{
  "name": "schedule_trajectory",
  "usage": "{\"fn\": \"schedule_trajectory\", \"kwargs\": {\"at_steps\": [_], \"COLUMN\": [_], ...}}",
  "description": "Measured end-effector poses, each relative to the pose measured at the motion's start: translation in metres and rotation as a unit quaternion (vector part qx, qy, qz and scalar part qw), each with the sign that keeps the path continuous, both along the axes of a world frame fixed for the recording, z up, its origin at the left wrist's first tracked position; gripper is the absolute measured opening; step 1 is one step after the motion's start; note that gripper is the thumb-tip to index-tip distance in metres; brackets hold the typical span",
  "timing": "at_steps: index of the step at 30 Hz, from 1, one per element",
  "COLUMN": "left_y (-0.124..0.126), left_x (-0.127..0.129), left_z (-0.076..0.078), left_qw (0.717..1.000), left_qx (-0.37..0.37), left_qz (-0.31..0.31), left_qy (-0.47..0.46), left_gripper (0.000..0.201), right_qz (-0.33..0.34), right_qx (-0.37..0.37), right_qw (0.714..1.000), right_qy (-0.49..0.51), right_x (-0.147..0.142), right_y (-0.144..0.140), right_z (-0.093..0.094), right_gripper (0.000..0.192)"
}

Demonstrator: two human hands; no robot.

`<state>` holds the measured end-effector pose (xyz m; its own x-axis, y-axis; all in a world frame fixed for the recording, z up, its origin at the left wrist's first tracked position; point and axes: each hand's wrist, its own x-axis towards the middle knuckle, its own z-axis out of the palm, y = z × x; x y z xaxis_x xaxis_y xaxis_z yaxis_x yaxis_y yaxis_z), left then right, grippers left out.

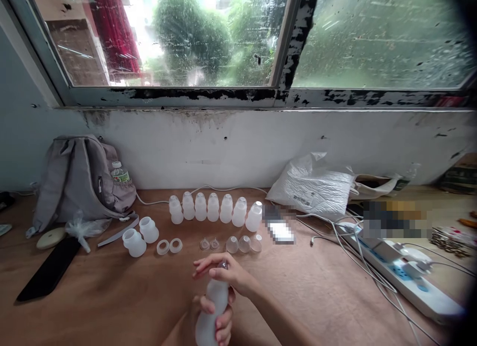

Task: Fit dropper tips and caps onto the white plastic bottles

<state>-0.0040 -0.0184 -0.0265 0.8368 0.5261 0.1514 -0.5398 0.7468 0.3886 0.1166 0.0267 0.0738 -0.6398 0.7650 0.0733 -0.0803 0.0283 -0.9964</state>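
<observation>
My left hand (222, 322) is wrapped around the body of a frosted white baby bottle (206, 326), which leans slightly to the right. At its top, a clear nipple (224, 264) shows by the thumb and fingers of my right hand (227, 274), which close about it from above. Beyond my hands lie two white collar rings (176, 245), two clear nipples (214, 243) and three clear domed caps (244, 244). Two bottles without tops (134, 243) stand to the left. Several capped bottles (213, 208) form a row farther back.
On the left are a grey backpack (80, 177), a black flat case (50, 271) and a clear plastic bag (82, 228). At the right, a silver padded bag (313, 187), white cables (367, 259) and a power strip (421, 286) lie on the wooden table (122, 296).
</observation>
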Motion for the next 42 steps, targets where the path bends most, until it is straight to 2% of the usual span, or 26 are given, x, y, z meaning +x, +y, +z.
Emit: {"fn": "schedule_trajectory", "kwargs": {"at_steps": [2,5,8,12,15,18,23,29,33,35,36,39,42], "left_y": [0.002,0.008,0.012,0.015,0.017,0.018,0.016,0.015,0.014,0.016,0.017,0.026,0.033], "left_x": [0.000,-0.006,-0.014,-0.019,-0.020,-0.021,-0.023,-0.021,-0.020,-0.018,-0.018,-0.017,-0.021], "left_z": [0.001,0.010,0.017,0.015,0.011,0.011,0.017,0.019,0.030,0.036,0.038,0.038,0.033], "left_qw": [0.994,0.983,0.993,0.999,0.999,0.995,0.982,0.981,0.973,0.946,0.920,0.810,0.708], "left_qx": [0.000,0.037,0.058,0.036,0.025,0.017,0.043,0.073,0.088,0.123,0.152,0.254,0.338], "left_qz": [-0.027,-0.021,-0.002,0.023,0.035,0.052,0.070,0.071,0.087,0.158,0.212,0.361,0.421], "left_qy": [-0.110,-0.179,-0.102,-0.020,0.024,0.078,0.168,0.166,0.195,0.255,0.293,0.385,0.456], "left_gripper": [0.030,0.030,0.031,0.032,0.034,0.034,0.036,0.040,0.046,0.042,0.040,0.040,0.043], "right_qz": [0.010,-0.073,-0.111,-0.076,-0.101,-0.121,-0.142,-0.113,-0.122,-0.154,-0.172,-0.221,-0.245], "right_qx": [0.056,0.117,0.135,0.053,0.004,-0.017,-0.001,0.007,0.021,0.033,0.043,0.079,0.117], "right_qw": [0.998,0.981,0.967,0.993,0.995,0.992,0.989,0.992,0.991,0.987,0.983,0.970,0.957], "right_qy": [-0.034,-0.134,-0.185,-0.079,-0.014,-0.009,-0.048,-0.063,-0.052,-0.043,-0.041,-0.058,-0.097], "right_x": [0.008,0.022,0.029,0.025,0.020,0.018,0.022,0.032,0.040,0.045,0.047,0.055,0.061], "right_y": [0.008,0.022,0.029,0.027,0.023,0.021,0.022,0.024,0.025,0.027,0.029,0.033,0.038], "right_z": [-0.003,-0.014,-0.021,-0.017,-0.009,-0.005,-0.003,0.003,0.011,0.014,0.014,0.015,0.013], "right_gripper": [0.043,0.046,0.034,0.027,0.030,0.030,0.032,0.030,0.029,0.027,0.026,0.024,0.024]}}
